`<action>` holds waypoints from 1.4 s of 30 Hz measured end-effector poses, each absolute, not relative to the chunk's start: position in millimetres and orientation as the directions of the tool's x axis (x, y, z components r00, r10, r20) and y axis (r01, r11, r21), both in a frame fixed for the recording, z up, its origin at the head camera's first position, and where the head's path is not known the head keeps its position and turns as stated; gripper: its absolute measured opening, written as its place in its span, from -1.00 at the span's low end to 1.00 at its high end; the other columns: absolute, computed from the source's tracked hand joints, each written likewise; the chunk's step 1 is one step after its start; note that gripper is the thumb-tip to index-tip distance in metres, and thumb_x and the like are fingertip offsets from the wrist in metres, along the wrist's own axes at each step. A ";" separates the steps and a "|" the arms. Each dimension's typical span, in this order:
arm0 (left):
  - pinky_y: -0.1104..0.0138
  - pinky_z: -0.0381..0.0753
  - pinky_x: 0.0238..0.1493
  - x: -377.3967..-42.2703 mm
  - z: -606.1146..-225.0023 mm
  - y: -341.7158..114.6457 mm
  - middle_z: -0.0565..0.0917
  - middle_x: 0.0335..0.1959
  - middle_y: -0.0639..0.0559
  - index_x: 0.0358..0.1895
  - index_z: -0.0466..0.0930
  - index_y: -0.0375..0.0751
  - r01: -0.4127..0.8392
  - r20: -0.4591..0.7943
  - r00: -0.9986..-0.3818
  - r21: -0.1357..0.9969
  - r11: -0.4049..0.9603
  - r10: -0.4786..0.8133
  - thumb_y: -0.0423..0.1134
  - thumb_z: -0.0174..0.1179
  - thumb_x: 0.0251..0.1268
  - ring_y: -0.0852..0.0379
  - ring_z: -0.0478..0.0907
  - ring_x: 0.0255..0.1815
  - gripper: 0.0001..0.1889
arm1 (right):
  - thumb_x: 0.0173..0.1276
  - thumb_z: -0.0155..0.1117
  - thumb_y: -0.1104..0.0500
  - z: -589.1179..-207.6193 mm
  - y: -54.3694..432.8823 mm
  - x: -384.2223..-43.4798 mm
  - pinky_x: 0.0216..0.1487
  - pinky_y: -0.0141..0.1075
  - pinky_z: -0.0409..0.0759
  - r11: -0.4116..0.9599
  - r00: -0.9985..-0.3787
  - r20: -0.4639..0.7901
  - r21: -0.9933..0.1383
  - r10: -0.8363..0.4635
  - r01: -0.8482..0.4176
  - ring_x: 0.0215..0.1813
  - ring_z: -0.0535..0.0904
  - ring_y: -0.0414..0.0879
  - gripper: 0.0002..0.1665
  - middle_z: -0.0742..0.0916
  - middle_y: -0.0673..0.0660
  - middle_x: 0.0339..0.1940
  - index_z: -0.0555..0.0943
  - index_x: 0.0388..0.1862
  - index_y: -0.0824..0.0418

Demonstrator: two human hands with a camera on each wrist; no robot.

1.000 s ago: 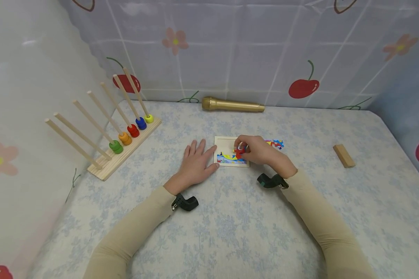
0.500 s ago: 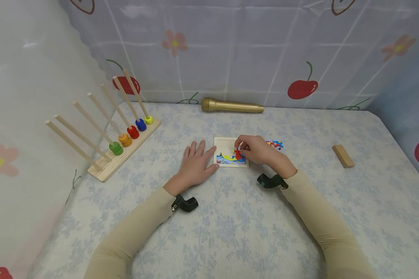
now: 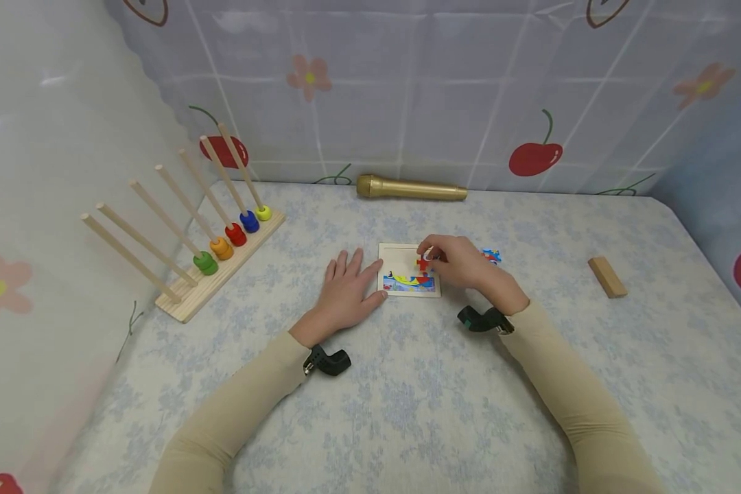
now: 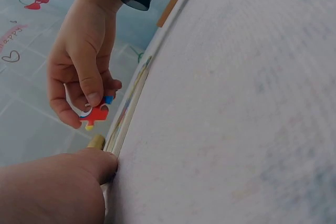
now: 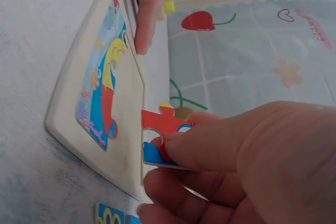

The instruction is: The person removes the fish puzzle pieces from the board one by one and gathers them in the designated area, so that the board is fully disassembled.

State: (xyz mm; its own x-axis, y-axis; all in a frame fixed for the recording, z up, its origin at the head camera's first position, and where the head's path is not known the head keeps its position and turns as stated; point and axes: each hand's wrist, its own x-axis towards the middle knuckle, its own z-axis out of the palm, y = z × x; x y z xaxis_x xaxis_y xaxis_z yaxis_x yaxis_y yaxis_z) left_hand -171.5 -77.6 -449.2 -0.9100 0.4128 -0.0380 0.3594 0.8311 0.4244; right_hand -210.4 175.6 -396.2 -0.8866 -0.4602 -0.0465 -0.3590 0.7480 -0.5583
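Red, with a blue edge and a yellow-tipped tab, the thin puzzle piece [image 5: 157,121] is pinched between the thumb and curled fingers of your right hand [image 3: 461,263]. You hold it above the right half of a shallow, pale wooden tray [image 3: 398,257] with a raised rim. Your left hand [image 3: 344,293] lies spread and flat, thumb and index finger touching the tray's left edge. Along the tray's near edge runs a glossy fitted strip [image 3: 407,283], printed in yellow, red and blue; the floor behind it is bare wood.

From the head, the held piece seems to lie against the tray; the left wrist view, low and sideways, shows a gap between them. Only the right wrist view makes the piece's rounded notch clear. Your right hand hides the tray's far right corner and part of the loose pieces [image 3: 492,256] beyond its right edge.

Farther out, a gold, smooth toy microphone [image 3: 411,187] lies along the far edge of the tabletop [image 3: 395,412], which is covered in pale, blue-flowered cloth. Toward the right edge lies a plain rectangular wooden block [image 3: 607,277]. Near the far left corner, a wooden stand [image 3: 187,303] carries seven slanting round pegs, five of them with coloured beads.
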 end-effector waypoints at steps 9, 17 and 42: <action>-0.25 -0.23 0.62 -170.8 -449.0 -76.9 -0.03 0.68 -0.32 0.61 0.21 0.01 0.363 -0.033 -0.908 0.440 0.822 0.418 0.11 0.05 0.53 -0.38 -0.29 0.70 -0.32 | 0.43 0.17 0.37 -384.6 192.3 -210.8 -0.27 -0.23 0.50 0.781 -0.912 -0.031 -0.529 -0.410 -0.333 -0.31 0.52 0.00 -0.71 0.74 0.25 -0.16 0.66 0.07 0.26; -0.26 -0.21 0.61 -168.0 -449.1 -78.5 -0.02 0.67 -0.33 0.61 0.22 0.00 0.362 -0.029 -0.908 0.448 0.817 0.418 0.10 0.07 0.53 -0.39 -0.27 0.70 -0.32 | 0.45 0.18 0.33 -384.3 225.7 -206.3 -0.19 -0.17 0.61 0.814 -0.934 -0.090 -0.524 -0.346 -0.250 -0.20 0.60 0.07 -0.69 0.72 0.30 -0.05 0.65 0.13 0.29; -0.27 -0.21 0.60 -167.0 -449.7 -79.4 -0.02 0.67 -0.35 0.60 0.23 -0.03 0.373 -0.021 -0.903 0.456 0.808 0.429 0.09 0.07 0.52 -0.41 -0.28 0.69 -0.32 | 0.54 0.11 0.33 -406.9 286.0 -193.3 -0.32 -0.37 0.56 0.801 -0.953 -0.181 -0.591 -0.244 -0.093 -0.29 0.58 -0.06 -0.69 0.73 0.39 -0.02 0.66 0.12 0.43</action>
